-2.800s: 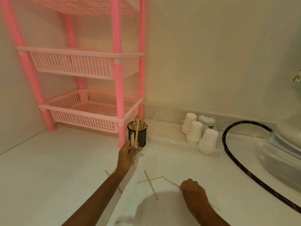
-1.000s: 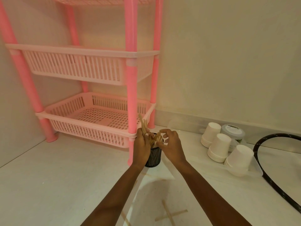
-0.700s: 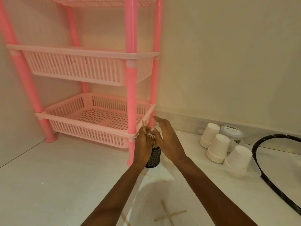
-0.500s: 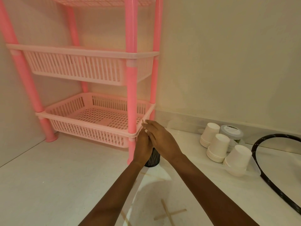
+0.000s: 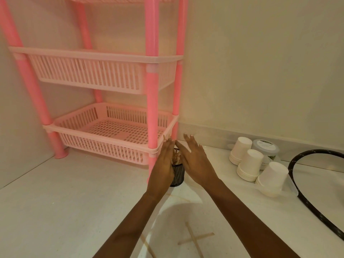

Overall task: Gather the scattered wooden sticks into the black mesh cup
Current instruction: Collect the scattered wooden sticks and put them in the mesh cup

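Grip unclenched, straight-fingered: left hand [image 5: 163, 165], right hand [image 5: 195, 162] beside stick-filled black mesh cup [image 5: 178, 176].

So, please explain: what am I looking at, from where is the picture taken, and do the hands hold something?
No machine here: a person works with bare hands, and one camera on the person's head looks forward and down. The left hand and right hand are both open, fingers straight, either side of a black mesh cup with wooden sticks in it. Neither grips anything. Two crossed sticks lie loose on the white counter, nearer the camera. A pink rack stands beside the cup; upturned paper cups sit to the right.
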Available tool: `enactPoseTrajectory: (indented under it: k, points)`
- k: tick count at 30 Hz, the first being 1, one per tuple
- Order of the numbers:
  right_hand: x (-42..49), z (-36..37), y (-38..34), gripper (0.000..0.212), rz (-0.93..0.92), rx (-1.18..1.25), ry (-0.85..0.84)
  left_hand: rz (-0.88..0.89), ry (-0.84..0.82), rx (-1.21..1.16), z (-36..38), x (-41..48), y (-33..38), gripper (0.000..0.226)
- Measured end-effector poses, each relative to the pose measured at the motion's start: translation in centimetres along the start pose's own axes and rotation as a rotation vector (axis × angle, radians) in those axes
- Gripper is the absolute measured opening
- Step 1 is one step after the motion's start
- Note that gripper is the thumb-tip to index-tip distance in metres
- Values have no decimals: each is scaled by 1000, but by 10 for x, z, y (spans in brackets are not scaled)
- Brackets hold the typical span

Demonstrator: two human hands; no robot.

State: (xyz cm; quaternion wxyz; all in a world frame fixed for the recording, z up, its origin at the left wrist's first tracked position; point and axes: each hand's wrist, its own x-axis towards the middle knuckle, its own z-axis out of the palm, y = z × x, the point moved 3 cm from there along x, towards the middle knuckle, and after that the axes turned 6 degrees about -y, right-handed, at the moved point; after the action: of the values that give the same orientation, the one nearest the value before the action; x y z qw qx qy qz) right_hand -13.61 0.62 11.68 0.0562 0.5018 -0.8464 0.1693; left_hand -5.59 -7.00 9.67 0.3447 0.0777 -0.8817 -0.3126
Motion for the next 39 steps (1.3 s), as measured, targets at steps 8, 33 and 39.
enactPoseTrajectory:
  k: [8,33,39]
  points:
    - [-77,13,27,36,218,303,44,128,-41,216,-1,-33,0,60]
    - [-163,65,-8,24,285,-26,-276,78,-610,939,52,-68,-12,35]
    - [-158,68,-11,30,290,-158,-292,146,-529,953,50,-74,-6,37]
